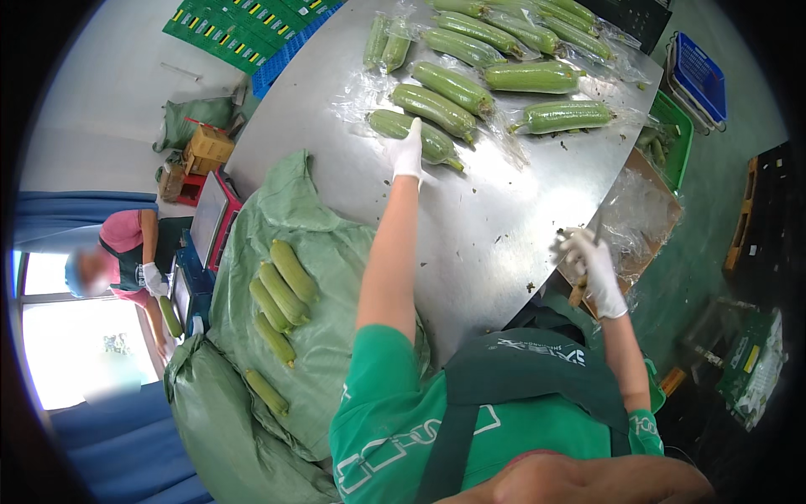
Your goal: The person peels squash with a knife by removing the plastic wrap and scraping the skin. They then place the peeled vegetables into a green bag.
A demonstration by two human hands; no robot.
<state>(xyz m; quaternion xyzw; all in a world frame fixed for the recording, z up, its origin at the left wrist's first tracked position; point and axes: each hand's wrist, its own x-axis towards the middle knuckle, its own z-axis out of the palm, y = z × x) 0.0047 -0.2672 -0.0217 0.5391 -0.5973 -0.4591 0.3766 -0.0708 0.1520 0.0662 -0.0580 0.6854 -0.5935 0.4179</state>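
My left hand (406,151), in a white glove, grips the near side of a plastic-wrapped zucchini (434,143) on the metal table (466,208); the thumb lies on top and most fingers are hidden. Two more wrapped zucchini (434,108) lie just beyond it, and several others fill the table's far part. At the table's right edge, my right hand (595,271), also gloved, is closed around a knife (578,290) with a wooden handle, its blade pointing away from me. Several unwrapped zucchini (283,293) lie on a green woven sack at the left.
An open cardboard box (666,205) with clear plastic stands beside the right edge, by a green crate (683,145). Small dark scraps dot the table. At the left, a co-worker (129,252) holds a zucchini near a scale (211,220). Stacked green crates (233,31) stand beyond.
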